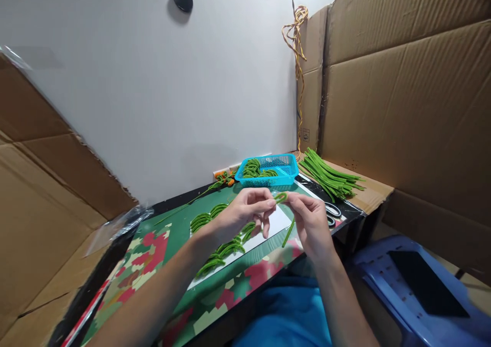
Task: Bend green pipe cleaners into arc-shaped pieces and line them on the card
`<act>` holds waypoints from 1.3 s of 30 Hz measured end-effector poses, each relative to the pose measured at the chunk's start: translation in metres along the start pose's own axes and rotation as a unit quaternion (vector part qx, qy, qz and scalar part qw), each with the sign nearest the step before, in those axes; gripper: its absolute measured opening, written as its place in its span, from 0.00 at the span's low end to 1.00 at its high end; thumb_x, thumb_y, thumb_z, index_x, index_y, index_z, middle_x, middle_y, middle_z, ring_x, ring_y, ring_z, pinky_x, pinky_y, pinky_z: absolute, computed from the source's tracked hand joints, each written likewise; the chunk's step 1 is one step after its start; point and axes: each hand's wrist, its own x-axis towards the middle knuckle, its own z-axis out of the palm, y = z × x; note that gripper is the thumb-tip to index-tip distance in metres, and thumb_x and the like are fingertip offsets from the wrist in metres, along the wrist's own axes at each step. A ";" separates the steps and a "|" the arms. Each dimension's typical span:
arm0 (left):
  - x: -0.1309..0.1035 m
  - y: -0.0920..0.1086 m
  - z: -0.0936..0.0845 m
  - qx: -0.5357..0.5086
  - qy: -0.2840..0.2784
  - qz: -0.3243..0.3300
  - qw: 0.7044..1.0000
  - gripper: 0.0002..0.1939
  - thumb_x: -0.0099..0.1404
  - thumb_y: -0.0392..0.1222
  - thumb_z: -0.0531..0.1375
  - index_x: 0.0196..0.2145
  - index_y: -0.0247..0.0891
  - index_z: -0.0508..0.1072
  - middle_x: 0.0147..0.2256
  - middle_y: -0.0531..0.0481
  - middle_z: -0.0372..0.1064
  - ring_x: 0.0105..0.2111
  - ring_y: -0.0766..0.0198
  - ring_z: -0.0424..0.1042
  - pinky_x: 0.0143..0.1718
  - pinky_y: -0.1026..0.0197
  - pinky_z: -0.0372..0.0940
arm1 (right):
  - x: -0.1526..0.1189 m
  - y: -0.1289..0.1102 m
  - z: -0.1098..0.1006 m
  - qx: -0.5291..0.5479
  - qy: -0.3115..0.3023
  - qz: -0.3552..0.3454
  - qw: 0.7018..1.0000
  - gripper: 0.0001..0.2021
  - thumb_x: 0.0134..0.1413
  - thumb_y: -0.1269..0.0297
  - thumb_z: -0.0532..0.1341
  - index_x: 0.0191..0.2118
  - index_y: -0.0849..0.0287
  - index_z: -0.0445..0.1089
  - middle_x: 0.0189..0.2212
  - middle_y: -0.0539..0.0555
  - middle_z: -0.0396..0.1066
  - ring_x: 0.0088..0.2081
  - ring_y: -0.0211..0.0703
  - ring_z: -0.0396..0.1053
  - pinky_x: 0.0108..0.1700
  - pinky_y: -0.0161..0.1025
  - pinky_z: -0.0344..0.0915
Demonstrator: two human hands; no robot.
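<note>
Between my two hands a green fuzzy stem (pixel 281 197) is bent into a small loop, its loose end hanging down below my right hand. My left hand (pixel 256 208) pinches the loop's left side between thumb and finger. The fingertips of my right hand (pixel 308 217) grip its right side. Beneath my hands, curved green pieces (pixel 210 266) lie in several small groups on a white sheet (pixel 276 222). Behind my hands stands a blue basket (pixel 282 180) with looped green pieces inside.
Long green stems (pixel 330 177) are piled at the back right, near scissors (pixel 332 211). An orange and green stem decoration (pixel 225 178) lies left of the basket. Cardboard walls (pixel 406 91) flank the table. A blue plastic stool (pixel 418 285) stands at the lower right.
</note>
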 end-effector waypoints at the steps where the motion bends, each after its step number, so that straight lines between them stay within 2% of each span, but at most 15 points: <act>1: -0.002 0.004 -0.004 0.013 0.002 0.009 1.000 0.19 0.66 0.51 0.71 0.32 0.35 0.69 0.22 0.57 0.67 0.18 0.64 0.76 0.13 0.71 0.59 | 0.000 -0.003 -0.002 -0.040 -0.005 -0.016 0.999 0.08 0.56 0.57 0.75 0.34 0.56 0.85 0.37 0.56 0.85 0.44 0.47 0.81 0.52 0.43 0.75; 3: -0.005 0.011 -0.012 0.046 0.001 0.025 0.999 0.18 0.67 0.52 0.70 0.32 0.35 0.70 0.20 0.57 0.67 0.16 0.65 0.73 0.13 0.70 0.59 | -0.001 -0.005 -0.003 -0.086 -0.017 -0.041 0.995 0.08 0.57 0.59 0.75 0.40 0.55 0.86 0.40 0.56 0.85 0.45 0.48 0.81 0.52 0.44 0.76; 6: -0.007 0.018 -0.021 0.119 -0.013 0.014 0.993 0.19 0.67 0.53 0.70 0.32 0.35 0.71 0.19 0.56 0.68 0.15 0.67 0.71 0.14 0.70 0.57 | -0.003 -0.004 -0.002 -0.117 -0.037 -0.074 0.990 0.11 0.57 0.61 0.75 0.47 0.52 0.84 0.43 0.55 0.85 0.45 0.48 0.82 0.52 0.45 0.78; 9: -0.009 0.021 -0.026 0.183 -0.016 -0.014 0.983 0.21 0.66 0.55 0.70 0.32 0.34 0.72 0.20 0.56 0.67 0.15 0.69 0.70 0.14 0.71 0.54 | -0.005 -0.002 -0.002 -0.179 -0.062 -0.121 0.974 0.06 0.60 0.62 0.73 0.43 0.51 0.85 0.41 0.54 0.85 0.43 0.48 0.82 0.49 0.43 0.78; 13: -0.012 0.024 -0.029 0.202 -0.032 -0.039 0.978 0.21 0.66 0.57 0.69 0.32 0.35 0.71 0.20 0.56 0.66 0.17 0.70 0.68 0.16 0.71 0.51 | -0.007 -0.006 -0.008 -0.252 -0.118 -0.154 0.948 0.08 0.60 0.64 0.73 0.45 0.48 0.85 0.41 0.53 0.85 0.42 0.49 0.82 0.47 0.43 0.76; 19: -0.014 0.025 -0.032 0.219 -0.103 -0.069 0.968 0.21 0.68 0.58 0.67 0.34 0.36 0.71 0.20 0.58 0.63 0.18 0.71 0.64 0.18 0.70 0.50 | -0.007 -0.013 -0.012 -0.297 -0.188 -0.213 0.912 0.05 0.64 0.66 0.71 0.41 0.48 0.84 0.36 0.51 0.84 0.39 0.47 0.81 0.44 0.43 0.75; 22: -0.016 0.025 -0.036 0.222 -0.113 -0.077 0.965 0.20 0.70 0.57 0.66 0.35 0.36 0.72 0.22 0.58 0.62 0.19 0.72 0.62 0.20 0.69 0.51 | -0.008 -0.012 -0.012 -0.305 -0.211 -0.221 0.902 0.04 0.64 0.67 0.70 0.40 0.49 0.84 0.34 0.51 0.83 0.37 0.46 0.80 0.43 0.43 0.75; 31: -0.014 0.018 -0.039 0.265 -0.073 -0.033 0.961 0.21 0.69 0.57 0.67 0.33 0.35 0.73 0.20 0.59 0.61 0.18 0.72 0.60 0.22 0.68 0.54 | -0.007 -0.002 -0.015 -0.390 -0.217 -0.277 0.851 0.11 0.68 0.72 0.62 0.40 0.50 0.82 0.35 0.53 0.82 0.39 0.47 0.80 0.46 0.45 0.75; 39: -0.011 0.012 -0.042 0.252 -0.053 -0.022 0.966 0.20 0.69 0.57 0.67 0.35 0.35 0.74 0.20 0.58 0.61 0.18 0.72 0.61 0.22 0.69 0.55 | -0.008 -0.002 -0.017 -0.400 -0.206 -0.302 0.840 0.12 0.68 0.74 0.61 0.40 0.50 0.81 0.35 0.53 0.82 0.40 0.46 0.80 0.46 0.43 0.75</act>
